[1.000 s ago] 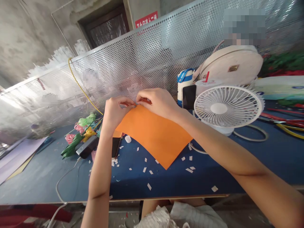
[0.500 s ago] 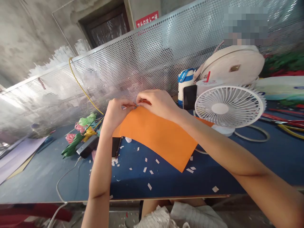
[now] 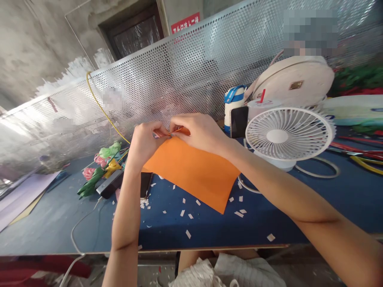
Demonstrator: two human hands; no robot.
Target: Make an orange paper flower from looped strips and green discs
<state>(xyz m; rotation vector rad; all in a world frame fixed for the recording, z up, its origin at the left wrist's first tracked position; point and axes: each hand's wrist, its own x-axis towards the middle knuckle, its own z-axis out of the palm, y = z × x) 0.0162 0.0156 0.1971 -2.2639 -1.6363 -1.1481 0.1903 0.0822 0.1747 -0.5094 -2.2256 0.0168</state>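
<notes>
An orange sheet of paper (image 3: 191,171) hangs from my fingertips above the blue table (image 3: 167,235), its lower right corner pointing down toward me. My left hand (image 3: 146,141) pinches its upper edge between thumb and fingers. Close beside it, my right hand (image 3: 197,129) is closed on the same edge, and the fingertips of both hands nearly touch. A folded strip of orange shows under the right fingers. Whether anything else is between the fingertips is too small to tell. Behind my left wrist lies a dark phone (image 3: 146,184), partly hidden by the paper.
White paper scraps (image 3: 182,213) are strewn over the table. Right stand a white fan (image 3: 277,136), an upright phone (image 3: 239,122), a bottle (image 3: 233,105) and a round bag (image 3: 295,81). Left lie craft flowers (image 3: 101,163), a dark box (image 3: 109,184) and purple sheets (image 3: 26,195). A perforated metal screen (image 3: 143,91) rises behind.
The orange sheet's lower right corner has swung slightly left and up, and the part behind my right forearm no longer shows. Both hands have shifted a little left, still pinching the edge.
</notes>
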